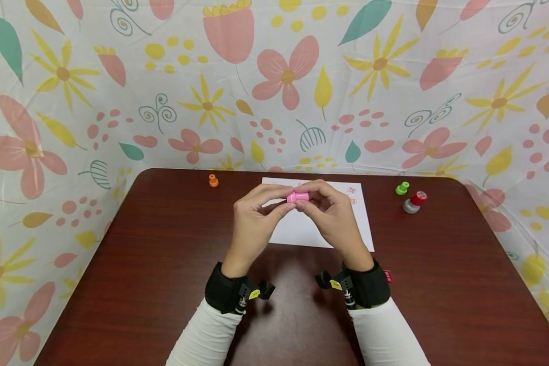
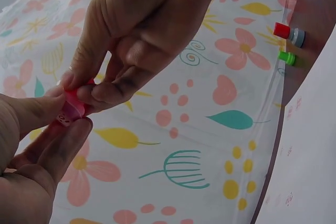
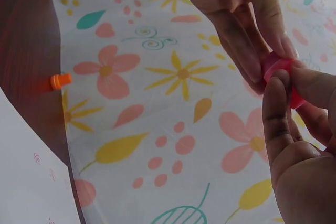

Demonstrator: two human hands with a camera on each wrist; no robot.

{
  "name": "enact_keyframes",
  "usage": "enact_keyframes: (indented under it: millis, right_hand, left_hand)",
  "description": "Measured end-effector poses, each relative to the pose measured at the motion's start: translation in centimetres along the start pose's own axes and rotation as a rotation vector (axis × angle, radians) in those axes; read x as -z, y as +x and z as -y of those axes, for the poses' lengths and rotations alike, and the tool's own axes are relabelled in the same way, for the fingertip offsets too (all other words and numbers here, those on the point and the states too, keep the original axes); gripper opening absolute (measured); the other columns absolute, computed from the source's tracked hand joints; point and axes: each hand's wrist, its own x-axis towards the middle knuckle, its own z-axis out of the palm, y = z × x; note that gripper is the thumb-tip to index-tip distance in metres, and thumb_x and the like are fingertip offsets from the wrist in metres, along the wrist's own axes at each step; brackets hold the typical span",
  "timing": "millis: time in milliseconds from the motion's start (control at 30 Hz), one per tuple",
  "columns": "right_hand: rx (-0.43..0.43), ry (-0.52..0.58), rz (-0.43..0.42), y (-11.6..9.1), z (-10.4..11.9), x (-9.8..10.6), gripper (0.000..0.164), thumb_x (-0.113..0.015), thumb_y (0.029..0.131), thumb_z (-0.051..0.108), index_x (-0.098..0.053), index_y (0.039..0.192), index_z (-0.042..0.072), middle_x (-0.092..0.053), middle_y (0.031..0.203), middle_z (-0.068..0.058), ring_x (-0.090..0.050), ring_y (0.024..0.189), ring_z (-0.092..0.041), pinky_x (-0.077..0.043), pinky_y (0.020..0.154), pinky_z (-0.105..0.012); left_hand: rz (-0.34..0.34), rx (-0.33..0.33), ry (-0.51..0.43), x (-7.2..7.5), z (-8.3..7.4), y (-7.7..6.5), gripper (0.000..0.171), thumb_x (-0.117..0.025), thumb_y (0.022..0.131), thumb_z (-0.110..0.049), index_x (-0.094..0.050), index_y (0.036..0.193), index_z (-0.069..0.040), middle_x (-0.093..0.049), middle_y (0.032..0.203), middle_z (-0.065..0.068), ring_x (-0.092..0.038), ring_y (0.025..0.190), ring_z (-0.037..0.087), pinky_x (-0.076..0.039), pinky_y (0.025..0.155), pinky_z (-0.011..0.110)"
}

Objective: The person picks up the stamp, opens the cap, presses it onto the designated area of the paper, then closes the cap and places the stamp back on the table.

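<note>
Above the white paper (image 1: pixel 297 231), both hands hold a small pink stamp (image 1: pixel 298 197) lying sideways between them. My left hand (image 1: pixel 255 219) pinches its left end with thumb and fingertips. The other end is gripped by my right hand (image 1: pixel 336 216) in the same way. In the left wrist view, a patterned end face of the pink stamp (image 2: pixel 71 109) shows between the fingertips. Fingers cover much of the stamp in the right wrist view. Small red prints (image 1: pixel 352 190) mark the paper's right side.
An orange stamp (image 1: pixel 213 181) stands toward the back left of the brown table (image 1: pixel 174 244). At the back right lie a green stamp (image 1: pixel 402 188) and a red-and-grey stamp (image 1: pixel 414 202). A flowered cloth (image 1: pixel 164 81) hangs behind the table.
</note>
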Motion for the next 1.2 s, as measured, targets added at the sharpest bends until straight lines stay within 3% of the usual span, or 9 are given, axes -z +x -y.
enact_keyframes:
  millis: [133,333,433,667,867,1067,1200]
  right_hand:
    - [-0.03,-0.027,-0.007,0.0,-0.1,-0.2,0.025,-0.071,0.093,-0.004,-0.068,0.118,-0.007,-0.07,0.106,-0.001,-0.069,0.091,-0.013,-0.06,0.083,-0.022]
    - [-0.092,-0.061,-0.035,0.2,-0.2,-0.6,0.031,-0.072,0.091,-0.009,-0.065,0.121,-0.006,-0.067,0.102,-0.007,-0.067,0.088,-0.011,-0.06,0.078,-0.02]
    - [-0.094,-0.079,-0.049,0.2,-0.2,-0.8,0.032,-0.073,0.09,-0.009,-0.064,0.121,-0.007,-0.067,0.104,-0.013,-0.067,0.088,-0.01,-0.059,0.076,-0.018]
    - [-0.083,-0.142,-0.077,0.3,-0.2,-1.3,0.032,-0.076,0.089,-0.007,-0.065,0.118,-0.005,-0.069,0.106,-0.017,-0.068,0.09,-0.008,-0.058,0.076,-0.017]
    - [-0.086,-0.27,-0.068,0.2,0.2,-0.8,0.034,-0.079,0.088,0.0,-0.066,0.119,-0.002,-0.072,0.106,-0.014,-0.069,0.091,-0.009,-0.058,0.08,-0.017]
    - [-0.112,-0.379,-0.06,-0.1,0.6,0.4,0.031,-0.078,0.092,0.008,-0.067,0.12,0.005,-0.073,0.109,-0.007,-0.07,0.096,-0.014,-0.057,0.083,-0.015]
    - [-0.152,-0.403,-0.048,-0.3,0.5,1.4,0.027,-0.076,0.095,0.012,-0.067,0.12,0.008,-0.072,0.11,-0.006,-0.068,0.098,-0.013,-0.056,0.084,-0.015]
  left_hand:
    - [0.03,-0.019,0.097,0.2,-0.1,0.0,0.027,-0.081,0.087,-0.002,-0.078,0.114,0.001,-0.075,0.112,0.013,-0.072,0.105,0.021,-0.063,0.085,0.032]
    - [0.112,-0.23,0.574,0.5,-0.4,-0.1,0.03,-0.08,0.088,-0.001,-0.075,0.118,0.003,-0.073,0.118,0.014,-0.07,0.11,0.024,-0.061,0.089,0.031]
    - [0.116,-0.297,0.69,0.1,-0.5,-0.1,0.031,-0.08,0.088,0.001,-0.074,0.118,0.004,-0.071,0.12,0.016,-0.066,0.11,0.028,-0.059,0.084,0.032]
    - [0.075,-0.355,0.758,-0.6,-0.1,-0.2,0.024,-0.074,0.091,0.004,-0.074,0.115,0.006,-0.068,0.115,0.015,-0.064,0.108,0.028,-0.057,0.086,0.028]
    - [0.05,-0.327,0.727,-0.4,0.4,-0.1,0.02,-0.078,0.089,0.003,-0.075,0.108,0.005,-0.069,0.11,0.014,-0.068,0.102,0.025,-0.06,0.084,0.029]
    - [0.048,-0.277,0.711,1.6,1.7,0.5,0.021,-0.083,0.085,-0.001,-0.076,0.104,0.0,-0.07,0.103,0.012,-0.068,0.09,0.021,-0.06,0.078,0.032]
    - [0.057,-0.198,0.675,3.8,3.1,1.5,0.018,-0.083,0.083,0.001,-0.074,0.099,0.001,-0.07,0.098,0.012,-0.07,0.087,0.02,-0.062,0.078,0.028]
